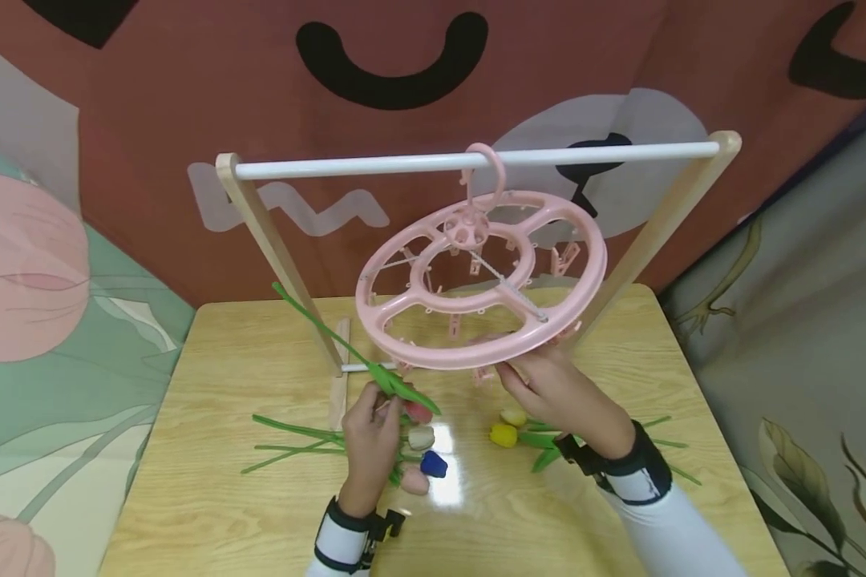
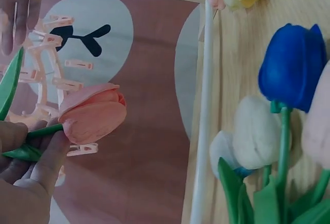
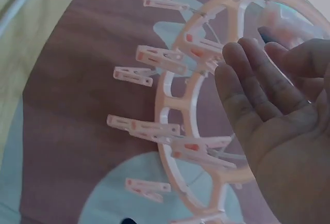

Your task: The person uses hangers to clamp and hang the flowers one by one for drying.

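Observation:
My left hand (image 1: 374, 425) pinches an artificial tulip just below its coral-pink bloom (image 2: 95, 115). Its green stem and leaf (image 1: 393, 383) slant up to the left in the head view. A round pink clip hanger (image 1: 447, 361) hangs tilted from a white bar, with small clothespins (image 3: 160, 59) dangling around it. By the near right rim is my right hand (image 1: 548, 389), its fingertips partly hidden by the rim. In the right wrist view the outer fingers (image 3: 252, 79) look nearly straight beside the clothespins, while the thumb side is partly hidden.
The white bar (image 1: 361, 165) joins two wooden posts on the table (image 1: 202, 497). White, blue (image 1: 434, 464) and pale pink tulips lie beneath my left hand. Yellow tulips (image 1: 503, 435) lie under my right forearm. A patterned cloth hangs behind.

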### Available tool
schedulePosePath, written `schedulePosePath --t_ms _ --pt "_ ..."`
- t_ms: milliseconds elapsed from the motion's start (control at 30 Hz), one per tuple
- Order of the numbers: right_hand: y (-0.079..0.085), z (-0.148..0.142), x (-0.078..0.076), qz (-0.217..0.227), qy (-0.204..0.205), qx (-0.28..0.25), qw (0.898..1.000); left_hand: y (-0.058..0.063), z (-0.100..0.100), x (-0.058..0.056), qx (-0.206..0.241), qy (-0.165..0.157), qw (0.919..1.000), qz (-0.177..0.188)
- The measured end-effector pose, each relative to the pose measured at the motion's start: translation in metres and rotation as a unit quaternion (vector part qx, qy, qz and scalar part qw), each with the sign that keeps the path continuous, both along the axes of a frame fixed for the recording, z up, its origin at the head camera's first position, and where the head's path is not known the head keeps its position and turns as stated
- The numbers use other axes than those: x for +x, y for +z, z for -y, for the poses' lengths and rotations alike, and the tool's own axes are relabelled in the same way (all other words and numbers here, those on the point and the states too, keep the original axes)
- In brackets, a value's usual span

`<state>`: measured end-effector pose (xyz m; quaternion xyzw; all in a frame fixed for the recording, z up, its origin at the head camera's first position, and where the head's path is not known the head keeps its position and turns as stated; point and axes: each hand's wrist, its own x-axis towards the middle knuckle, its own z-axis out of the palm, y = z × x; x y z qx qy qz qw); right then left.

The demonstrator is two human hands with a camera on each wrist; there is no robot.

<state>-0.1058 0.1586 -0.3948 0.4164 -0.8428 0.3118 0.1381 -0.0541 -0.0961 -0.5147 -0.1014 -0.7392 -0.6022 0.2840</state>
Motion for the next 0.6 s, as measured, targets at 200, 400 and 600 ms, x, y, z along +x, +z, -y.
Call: schedulePosePath --t_ms 200,400,600 --pt "-0.004 0.008 -0.008 0.102 0.011 0.011 0.995 -0.004 -0.003 -0.002 0.033 -0.014 0.9988 0.034" --pt "-0.015 0.017 -0.014 0.17 0.028 0.007 0.985 -0.004 -0.005 -0.003 0.04 -0.016 0.9969 0.065" --pt "-0.023 0.033 -0.017 0.191 0.042 -0.006 0.981 -0.005 -0.007 -0.004 0.062 -0.022 0.9933 0.095"
